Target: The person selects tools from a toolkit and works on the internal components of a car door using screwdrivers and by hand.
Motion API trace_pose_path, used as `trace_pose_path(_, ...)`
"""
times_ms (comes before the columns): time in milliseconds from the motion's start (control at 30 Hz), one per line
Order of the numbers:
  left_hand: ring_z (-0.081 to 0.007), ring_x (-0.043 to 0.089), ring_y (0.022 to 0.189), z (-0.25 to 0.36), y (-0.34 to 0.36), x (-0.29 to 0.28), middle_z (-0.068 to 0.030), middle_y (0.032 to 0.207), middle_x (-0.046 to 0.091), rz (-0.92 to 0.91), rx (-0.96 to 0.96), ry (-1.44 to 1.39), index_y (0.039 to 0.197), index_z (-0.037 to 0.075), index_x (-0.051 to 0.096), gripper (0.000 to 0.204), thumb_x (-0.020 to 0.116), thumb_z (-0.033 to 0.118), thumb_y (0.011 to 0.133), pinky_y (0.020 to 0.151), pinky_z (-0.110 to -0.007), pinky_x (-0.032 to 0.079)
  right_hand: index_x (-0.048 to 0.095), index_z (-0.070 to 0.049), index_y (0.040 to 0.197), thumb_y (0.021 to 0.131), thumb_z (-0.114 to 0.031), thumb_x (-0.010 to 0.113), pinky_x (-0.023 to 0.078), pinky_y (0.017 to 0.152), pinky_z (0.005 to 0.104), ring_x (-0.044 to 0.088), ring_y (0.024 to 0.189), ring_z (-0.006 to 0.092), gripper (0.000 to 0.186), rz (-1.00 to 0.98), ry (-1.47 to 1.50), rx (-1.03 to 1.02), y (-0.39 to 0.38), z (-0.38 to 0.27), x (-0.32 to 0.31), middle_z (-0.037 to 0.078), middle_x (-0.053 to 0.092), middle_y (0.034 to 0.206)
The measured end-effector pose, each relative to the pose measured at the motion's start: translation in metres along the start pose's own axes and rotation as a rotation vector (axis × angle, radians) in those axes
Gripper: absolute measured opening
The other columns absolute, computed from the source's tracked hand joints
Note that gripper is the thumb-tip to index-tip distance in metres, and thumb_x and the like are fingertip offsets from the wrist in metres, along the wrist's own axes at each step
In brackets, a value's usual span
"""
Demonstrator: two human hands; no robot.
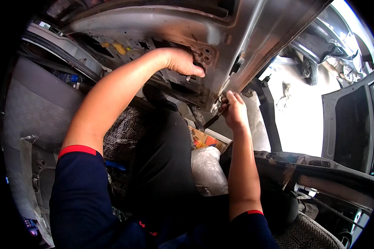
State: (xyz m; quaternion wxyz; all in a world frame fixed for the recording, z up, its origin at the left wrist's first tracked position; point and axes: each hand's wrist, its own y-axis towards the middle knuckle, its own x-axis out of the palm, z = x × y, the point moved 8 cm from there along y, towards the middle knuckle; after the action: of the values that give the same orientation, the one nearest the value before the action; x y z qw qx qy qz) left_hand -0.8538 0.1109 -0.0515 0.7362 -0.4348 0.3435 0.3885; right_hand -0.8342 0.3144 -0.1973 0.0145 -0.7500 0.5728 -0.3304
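A bare metal car door [224, 33], its inner trim off, stands before me. My left hand [180, 62] reaches into an opening in its inner panel. Its fingers are hidden inside; the thumb stays outside, by a small light-coloured piece [190, 78] at the opening's edge. At the lower door edge, my right hand [235, 110] is closed, fingertips pinched together beside a metal latch part [215, 105]. A dark, slim bar [212, 121] runs down and left from these fingers; whether they grip it or something smaller is unclear.
Yellow pieces [119, 47] sit on the panel's left. Below are a clear plastic-wrapped bundle [210, 168] and an orange printed box [203, 139]. A grey seat or trim panel [41, 99] rises at left. Outside at right are a dark car [320, 37] and another open door [348, 124].
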Motion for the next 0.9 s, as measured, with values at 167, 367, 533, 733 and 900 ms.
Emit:
trace_pose_path(167,-0.0285,0.061,0.115,-0.007,0.003,0.005,-0.0122,0.128,0.067,-0.031,-0.020,0.018,0.126,0.006,0.063,0.050,0.063,0.042,0.092,0.103,-0.036,0.044,0.056,0.001,0.095,0.099,-0.022,0.060,0.049,0.066,0.0382,0.059,0.067,0.0236,0.024,0.199,-0.853,-0.660,-0.024,-0.038,0.016,0.012,0.063,0.083)
trace_pose_path(367,-0.0286,0.060,0.116,0.010,0.000,-0.001,-0.0124,0.129,0.066,-0.032,-0.021,0.016,0.128,0.006,0.063,0.053,0.062,0.045,0.091,0.104,-0.037,0.044,0.057,-0.001,0.093,0.099,-0.023,0.062,0.046,0.060,0.0312,0.054,0.063,0.0166,0.023,0.065,-0.250,-0.196,0.003,-0.005,-0.012,0.008,0.058,0.074)
trace_pose_path(533,-0.0288,0.060,0.117,-0.007,0.004,0.006,-0.0129,0.131,0.065,-0.043,-0.033,0.006,0.128,0.006,0.062,0.056,0.062,0.048,0.090,0.104,-0.037,0.043,0.056,-0.001,0.093,0.098,-0.023,0.063,0.045,0.060,0.0301,0.053,0.063,0.0144,0.023,0.196,-0.725,-0.690,-0.011,-0.037,0.012,0.007,0.059,0.075)
trace_pose_path(733,-0.0287,0.060,0.118,-0.006,0.006,0.006,-0.0131,0.131,0.065,-0.044,-0.033,0.036,0.130,0.007,0.062,0.057,0.062,0.048,0.091,0.105,-0.036,0.043,0.057,0.001,0.094,0.096,-0.021,0.065,0.050,0.066,0.0368,0.060,0.068,0.0194,0.024,0.240,-0.835,-0.671,-0.021,-0.040,0.010,0.005,0.063,0.078)
trace_pose_path(900,-0.0284,0.060,0.118,-0.007,0.005,0.005,-0.0127,0.132,0.065,-0.062,-0.114,0.038,0.130,0.007,0.062,0.058,0.062,0.049,0.091,0.105,-0.036,0.043,0.060,-0.003,0.097,0.097,-0.022,0.065,0.047,0.059,0.0299,0.055,0.062,0.0133,0.019,0.051,-0.264,-0.187,0.007,-0.007,-0.009,0.003,0.062,0.078)
